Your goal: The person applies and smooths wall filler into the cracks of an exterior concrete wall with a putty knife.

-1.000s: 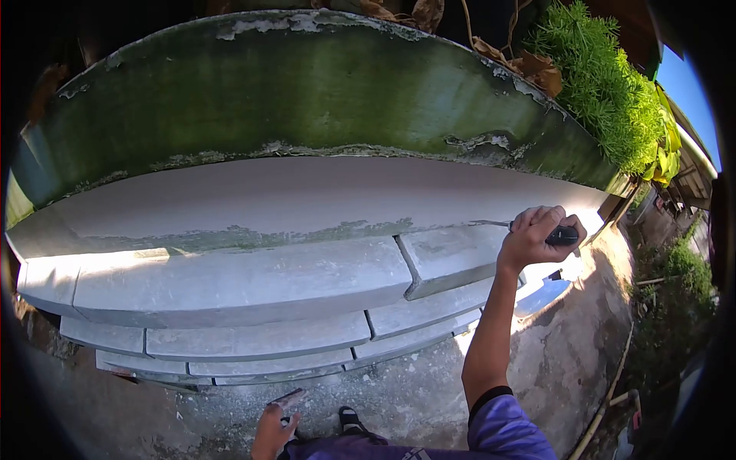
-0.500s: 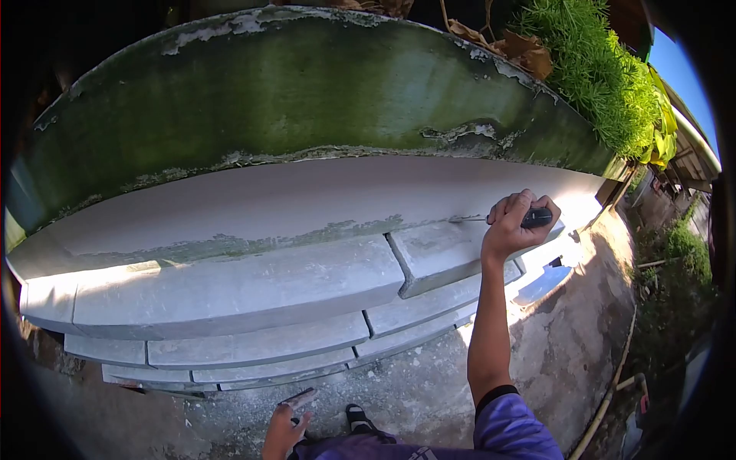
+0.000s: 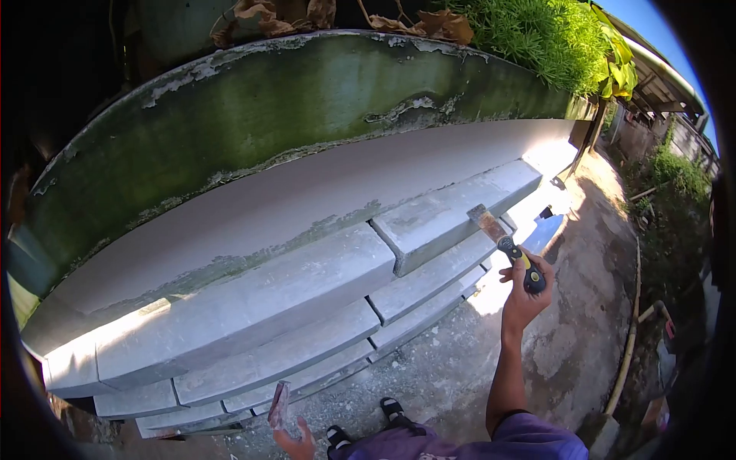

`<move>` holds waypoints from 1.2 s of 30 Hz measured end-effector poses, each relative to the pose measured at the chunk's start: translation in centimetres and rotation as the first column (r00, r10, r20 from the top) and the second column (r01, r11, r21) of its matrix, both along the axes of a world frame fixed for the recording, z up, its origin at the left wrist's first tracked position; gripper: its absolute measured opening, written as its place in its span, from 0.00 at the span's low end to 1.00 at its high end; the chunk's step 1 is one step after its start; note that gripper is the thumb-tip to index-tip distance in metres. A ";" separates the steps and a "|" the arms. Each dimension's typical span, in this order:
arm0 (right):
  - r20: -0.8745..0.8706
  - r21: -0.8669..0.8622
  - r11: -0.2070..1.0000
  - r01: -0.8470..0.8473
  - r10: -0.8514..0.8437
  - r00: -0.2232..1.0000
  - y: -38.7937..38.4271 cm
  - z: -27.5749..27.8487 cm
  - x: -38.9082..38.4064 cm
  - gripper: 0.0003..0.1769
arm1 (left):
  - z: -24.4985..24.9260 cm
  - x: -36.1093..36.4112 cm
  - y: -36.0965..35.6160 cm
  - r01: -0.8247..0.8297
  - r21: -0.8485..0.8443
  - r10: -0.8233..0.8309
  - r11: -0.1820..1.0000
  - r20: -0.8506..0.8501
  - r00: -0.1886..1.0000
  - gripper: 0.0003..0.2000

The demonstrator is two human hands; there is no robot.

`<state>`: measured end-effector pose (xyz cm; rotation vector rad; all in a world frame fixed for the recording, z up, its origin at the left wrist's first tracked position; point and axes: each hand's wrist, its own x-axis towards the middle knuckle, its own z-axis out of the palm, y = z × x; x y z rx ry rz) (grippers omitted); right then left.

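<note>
Just right of centre, the scraper [image 3: 507,244] sits in the right hand [image 3: 525,295], fingers closed round its yellow-and-black handle, blade angled up over the top concrete slab [image 3: 429,222]; whether they touch I cannot tell. At the bottom edge the left hand [image 3: 295,443] pinches a small flat plate [image 3: 277,405]. Behind runs a smooth white band [image 3: 307,195] under the mossy wall [image 3: 307,100]. This looks like a pause between scraping passes; another stroke would need the blade laid flat.

Outdoor yard, strong sun. Moss-green wall [image 3: 307,100] w/ peeling paint; stacked grey slabs [image 3: 253,299] below; concrete ground [image 3: 567,330]; shrubs [image 3: 537,34] top rt; 1 pole [image 3: 630,337].
</note>
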<state>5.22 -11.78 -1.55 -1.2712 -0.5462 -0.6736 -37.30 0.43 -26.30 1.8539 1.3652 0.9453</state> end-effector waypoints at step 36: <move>-0.821 0.565 0.706 -0.426 0.529 -0.213 -12.3 -21.8 -25.8 0.17 | 3.5 -7.8 -7.3 0.757 -0.399 -0.640 0.518 0.407 0.652 0.32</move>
